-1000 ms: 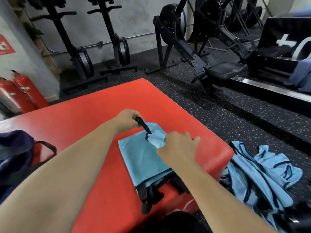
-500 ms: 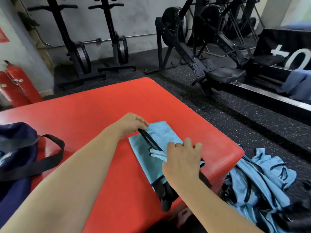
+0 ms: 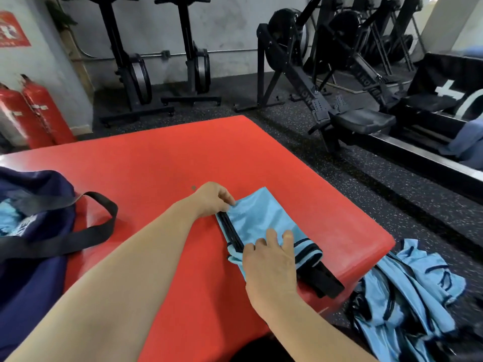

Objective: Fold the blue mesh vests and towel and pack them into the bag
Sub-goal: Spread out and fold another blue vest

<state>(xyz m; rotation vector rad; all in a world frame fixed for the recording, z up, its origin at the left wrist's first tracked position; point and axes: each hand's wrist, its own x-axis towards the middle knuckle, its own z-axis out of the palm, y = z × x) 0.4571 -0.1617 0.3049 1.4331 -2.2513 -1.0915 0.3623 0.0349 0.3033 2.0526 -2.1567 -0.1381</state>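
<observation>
A blue mesh vest point(image 3: 261, 220) lies as a narrow folded strip on the near right part of the red pad point(image 3: 183, 158), its black trim stacked along the left edge. The left hand point(image 3: 213, 199) pinches the strip's far corner with curled fingers and thumb, apparently to hold the layers aligned. The right hand point(image 3: 270, 262) lies flat on the near end with its fingers spread and nearly straight, grasping nothing and pressing the fold down so it sets.

The navy bag point(image 3: 34, 257) sits open at the near left within easy reach, with pale blue cloth showing inside. More vests point(image 3: 407, 291) lie heaped on the floor to the right, probably waiting their turn.

White lettering on the bag is partly hidden and unreadable. The red wall sign point(image 3: 10, 30) is too blurred to read. A black box point(image 3: 449, 82) at far right bears a white plus mark.
</observation>
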